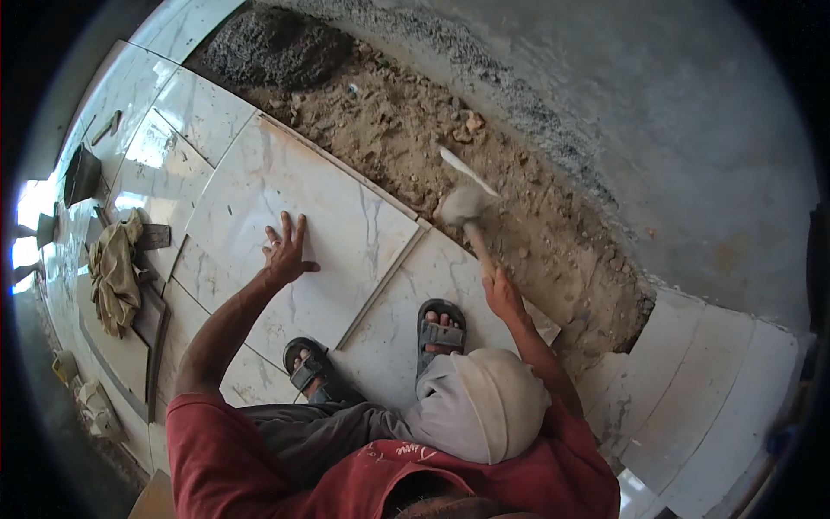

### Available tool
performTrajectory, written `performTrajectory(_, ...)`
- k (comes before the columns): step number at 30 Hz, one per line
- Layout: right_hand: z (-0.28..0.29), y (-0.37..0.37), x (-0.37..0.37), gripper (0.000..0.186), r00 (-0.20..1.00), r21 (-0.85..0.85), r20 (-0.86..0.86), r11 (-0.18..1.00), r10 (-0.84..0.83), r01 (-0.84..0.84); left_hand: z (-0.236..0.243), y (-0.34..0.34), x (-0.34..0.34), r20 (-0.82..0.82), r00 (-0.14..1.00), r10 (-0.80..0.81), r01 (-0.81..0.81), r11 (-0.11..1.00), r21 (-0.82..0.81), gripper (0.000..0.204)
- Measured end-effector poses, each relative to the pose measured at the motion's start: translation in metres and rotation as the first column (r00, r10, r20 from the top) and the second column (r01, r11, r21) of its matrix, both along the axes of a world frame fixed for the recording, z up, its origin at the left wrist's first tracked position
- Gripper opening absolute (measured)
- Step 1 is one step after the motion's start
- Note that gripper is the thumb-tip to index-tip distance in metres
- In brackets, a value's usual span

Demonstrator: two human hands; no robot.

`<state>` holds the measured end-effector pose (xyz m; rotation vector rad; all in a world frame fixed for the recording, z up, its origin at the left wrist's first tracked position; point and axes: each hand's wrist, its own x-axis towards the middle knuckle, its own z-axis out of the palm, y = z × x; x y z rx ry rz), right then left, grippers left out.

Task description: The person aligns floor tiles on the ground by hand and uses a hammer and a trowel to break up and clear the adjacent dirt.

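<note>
Tile (333, 229) lies free around the left hand (286, 254) (mallet (467, 213) beyond its corner).

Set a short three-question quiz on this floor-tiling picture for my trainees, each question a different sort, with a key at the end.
1. Multiple choice: what does the right hand hold?
A) a trowel
B) a mallet
C) a bucket

2. True or false: the left hand is clenched into a fist.

3. Fill in the blank: seen from the person's side, the crumpled khaki cloth lies to the ____ of the left hand.

Key:
1. B; the right hand grips its handle.
2. False; the fingers are spread on a marbled tile.
3. left
</note>
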<state>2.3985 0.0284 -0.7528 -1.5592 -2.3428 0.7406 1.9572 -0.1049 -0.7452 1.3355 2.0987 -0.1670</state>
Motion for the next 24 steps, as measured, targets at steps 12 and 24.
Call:
performTrajectory(12, -0.004, 0.019, -0.015, 0.042, 0.998, -0.187, 0.05, 0.981, -0.044, 0.053, 0.002, -0.003, 0.002, -0.018, 1.0, -0.016, 0.016, 1.0, -0.009, 0.117)
performTrajectory(24, -0.015, 0.047, -0.021, 0.042, 0.99, -0.119, 0.134, 0.993, 0.035, -0.019, -0.005, -0.007, -0.008, -0.024, 1.0, -0.003, 0.002, 0.999, -0.041, 0.118)
